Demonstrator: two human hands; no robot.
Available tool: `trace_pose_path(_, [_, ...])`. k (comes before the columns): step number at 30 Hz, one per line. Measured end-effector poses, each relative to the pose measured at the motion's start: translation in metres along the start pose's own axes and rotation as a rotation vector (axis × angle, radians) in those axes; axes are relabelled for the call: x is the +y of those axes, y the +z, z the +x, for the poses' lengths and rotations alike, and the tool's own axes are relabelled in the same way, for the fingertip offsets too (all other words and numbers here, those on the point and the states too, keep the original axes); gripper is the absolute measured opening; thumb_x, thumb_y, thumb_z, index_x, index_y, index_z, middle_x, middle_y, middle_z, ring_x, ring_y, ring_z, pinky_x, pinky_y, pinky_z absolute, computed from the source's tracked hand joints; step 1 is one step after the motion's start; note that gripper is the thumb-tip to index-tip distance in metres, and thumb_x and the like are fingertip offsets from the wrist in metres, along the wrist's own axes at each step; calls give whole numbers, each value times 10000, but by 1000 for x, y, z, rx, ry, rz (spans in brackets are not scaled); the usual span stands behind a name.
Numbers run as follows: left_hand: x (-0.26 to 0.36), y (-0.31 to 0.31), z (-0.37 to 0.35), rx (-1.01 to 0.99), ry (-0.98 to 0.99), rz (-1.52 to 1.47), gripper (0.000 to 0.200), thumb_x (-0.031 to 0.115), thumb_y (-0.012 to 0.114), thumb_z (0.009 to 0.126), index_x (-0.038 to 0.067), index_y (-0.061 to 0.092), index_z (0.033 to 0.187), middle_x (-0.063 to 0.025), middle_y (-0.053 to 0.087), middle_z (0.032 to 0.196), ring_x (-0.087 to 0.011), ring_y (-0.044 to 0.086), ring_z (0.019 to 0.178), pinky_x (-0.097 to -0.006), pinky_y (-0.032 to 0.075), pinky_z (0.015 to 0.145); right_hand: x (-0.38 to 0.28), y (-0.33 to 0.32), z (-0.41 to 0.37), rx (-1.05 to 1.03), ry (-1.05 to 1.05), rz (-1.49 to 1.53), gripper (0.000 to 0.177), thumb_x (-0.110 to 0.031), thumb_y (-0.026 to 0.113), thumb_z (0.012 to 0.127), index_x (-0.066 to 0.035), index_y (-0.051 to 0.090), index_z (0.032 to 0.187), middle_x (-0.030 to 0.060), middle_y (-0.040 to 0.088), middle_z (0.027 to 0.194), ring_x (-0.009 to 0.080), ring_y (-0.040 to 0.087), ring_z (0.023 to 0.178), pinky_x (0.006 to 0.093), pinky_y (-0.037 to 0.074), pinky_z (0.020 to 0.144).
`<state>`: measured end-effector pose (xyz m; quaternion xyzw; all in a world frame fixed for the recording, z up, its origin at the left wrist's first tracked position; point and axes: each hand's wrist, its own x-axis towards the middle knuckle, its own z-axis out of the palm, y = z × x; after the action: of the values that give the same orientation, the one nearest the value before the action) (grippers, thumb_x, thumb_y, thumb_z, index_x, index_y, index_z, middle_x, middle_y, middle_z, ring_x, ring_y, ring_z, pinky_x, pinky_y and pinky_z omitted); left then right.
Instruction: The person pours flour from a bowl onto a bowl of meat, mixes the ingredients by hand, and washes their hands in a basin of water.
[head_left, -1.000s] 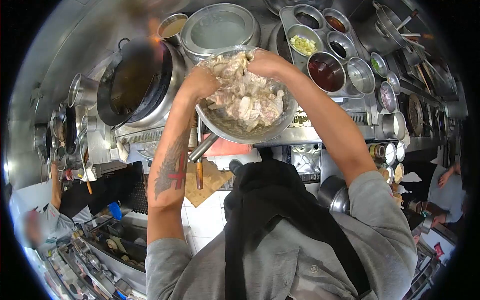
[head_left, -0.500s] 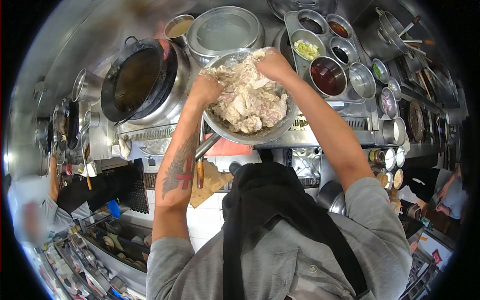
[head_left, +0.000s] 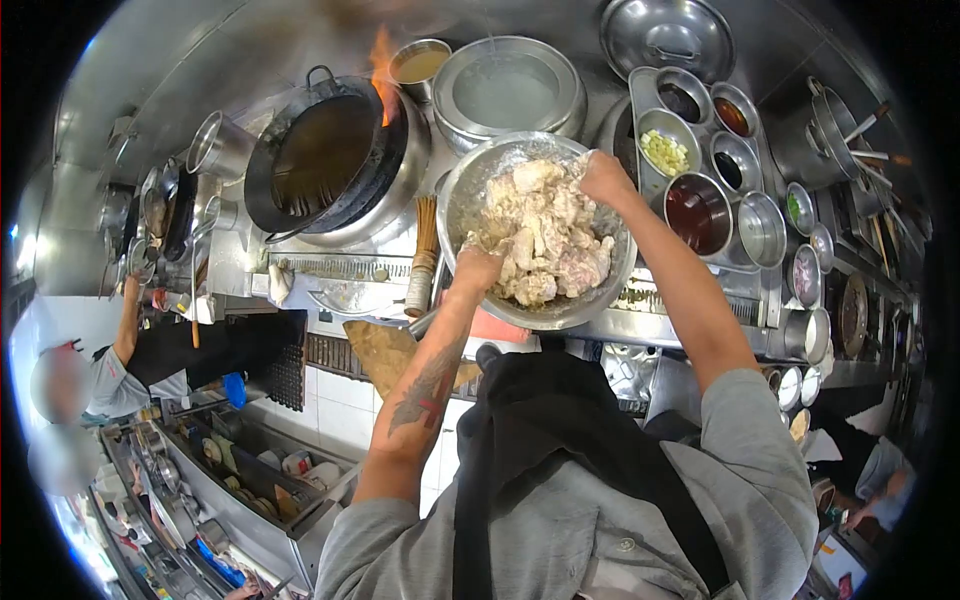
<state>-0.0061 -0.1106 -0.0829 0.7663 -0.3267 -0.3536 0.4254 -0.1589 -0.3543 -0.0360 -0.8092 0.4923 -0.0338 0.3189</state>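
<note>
Right, my left hand (head_left: 478,268) is at the near rim of the steel mixing bowl (head_left: 462,192), fingers sunk into the marinated meat pieces (head_left: 545,235), so I cannot tell their spread. The bowl sits on the counter edge, the meat heaped inside. At the far rim, my right hand (head_left: 605,178) curls tight on a clump. Beyond, flame (head_left: 382,60) licks the wok (head_left: 325,155); sauce tins (head_left: 700,210) stand to the right.
</note>
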Motion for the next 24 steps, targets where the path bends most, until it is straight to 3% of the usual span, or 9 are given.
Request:
trace_pose_path(2, [-10,5,22,73,67,94,510,405,582,892,-67,638,1075,-309,634,1062,-401,617,1038,-434,470,913,3,10,-2,107,-202,-298,229,-102,544,732,28,690,852,258,669,905,371,653,934,438,510,820])
trace_pose_path(3, [-5,5,33,10,-87,305,496,415,564,899,-41,648,1077,-295,637,1073,-402,617,1038,-435,471,916,12,14,23,-305,-350,-563,294,-125,559,733,15,674,965,269,659,936,392,643,944,390,518,849])
trace_pose_path(5, [-21,12,75,-117,-152,687,524,426,517,918,-18,602,1183,-275,640,1091,-408,627,1007,-438,481,919,40,39,50,-544,-409,-582,352,-221,641,736,13,673,996,242,677,976,412,657,887,405,530,763])
trace_pose_path(7, [-41,17,99,-168,-221,463,602,439,586,891,-58,554,1230,-264,644,1094,-355,639,937,-427,490,851,72,63,45,-548,250,245,529,-327,668,784,-51,601,1231,198,587,1268,382,581,1121,444,500,871])
trace_pose_path(10, [-96,36,141,-357,-190,-53,732,494,617,882,-49,461,1348,-238,571,1261,-309,600,1067,-414,477,885,53,46,10,-560,393,395,682,-402,659,824,-99,460,1402,158,393,1475,328,396,1334,508,409,995])
trace_pose_path(12, [-18,32,115,-432,-263,21,806,539,608,870,-20,391,1409,-227,433,1403,-322,459,1243,-432,417,1002,48,42,9,-620,445,578,760,-403,653,836,-98,354,1465,142,233,1561,299,247,1422,535,315,1070])
trace_pose_path(16, [25,48,126,-587,-282,206,927,622,599,831,-19,330,1445,-245,322,1491,-367,330,1369,-471,323,1117,52,62,22,-507,485,513,735,-406,654,823,-40,417,1414,161,367,1486,302,431,1285,543,417,966])
trace_pose_path(21, [38,61,128,-500,-226,418,898,744,462,821,4,529,1325,-251,511,1348,-384,470,1268,-437,367,1069,70,85,49,-530,-179,479,550,-244,669,764,7,573,1244,175,587,1254,255,553,1020,394,469,866])
trace_pose_path(24, [114,38,94,-514,-165,518,826,697,498,839,10,557,1295,-242,538,1323,-408,506,1228,-418,395,1049,51,70,41,-363,-312,317,473,-196,668,734,11,623,1157,200,644,1113,269,606,958,376,482,852])
